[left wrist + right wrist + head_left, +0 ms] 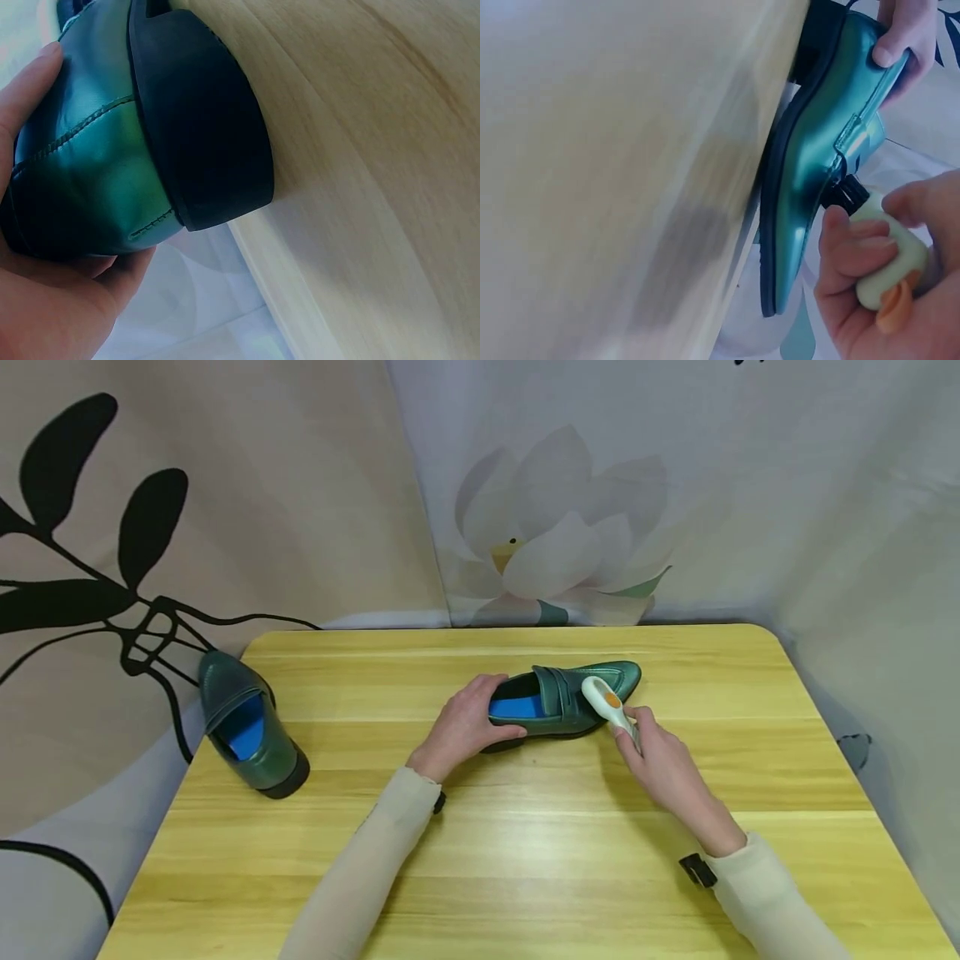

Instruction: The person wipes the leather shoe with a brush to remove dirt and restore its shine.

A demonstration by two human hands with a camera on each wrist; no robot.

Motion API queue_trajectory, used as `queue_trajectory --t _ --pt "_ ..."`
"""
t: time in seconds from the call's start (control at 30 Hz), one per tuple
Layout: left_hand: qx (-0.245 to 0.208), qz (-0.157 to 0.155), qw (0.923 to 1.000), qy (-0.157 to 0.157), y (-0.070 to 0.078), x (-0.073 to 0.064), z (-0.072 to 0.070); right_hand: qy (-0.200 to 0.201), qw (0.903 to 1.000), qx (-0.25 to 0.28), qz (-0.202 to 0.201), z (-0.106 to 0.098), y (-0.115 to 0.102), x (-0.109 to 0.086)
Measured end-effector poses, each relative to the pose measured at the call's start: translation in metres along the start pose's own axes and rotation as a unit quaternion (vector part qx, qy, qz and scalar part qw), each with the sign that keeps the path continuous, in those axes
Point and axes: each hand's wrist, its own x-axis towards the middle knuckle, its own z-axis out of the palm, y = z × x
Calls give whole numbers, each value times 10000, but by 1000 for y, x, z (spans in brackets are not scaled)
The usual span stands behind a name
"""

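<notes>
A dark green loafer [558,693] with a blue insole lies on the wooden table, its pointed toe to the right. Around its heel end my left hand [465,722] grips, thumb along the near side; the left wrist view shows the black heel [210,127] close over the wood. In my right hand [663,764] is a pale brush [603,697] with an orange spot. Its dark bristle end [847,193] meets the loafer's upper in front of the strap, as seen in the right wrist view, with my fingers curled around the handle.
The other green loafer [255,727], also with a blue insole, stands at the table's left edge. Behind the table [525,877] hang curtains [300,510] printed with dark leaves and a pale flower.
</notes>
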Motion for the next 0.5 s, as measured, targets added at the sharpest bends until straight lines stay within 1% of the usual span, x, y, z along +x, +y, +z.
queue_trajectory --t 0.1,0.3,0.5 --pt "10 -28 10000 -4 1 0 1 168 9997 -124 -87 -1 5 -3" --pt "24 -92 9999 -88 1 0 1 659 9970 -371 -182 -7 20 7" --pt "13 -102 9999 -26 1 -1 1 1204 9912 -549 -32 -15 33 19"
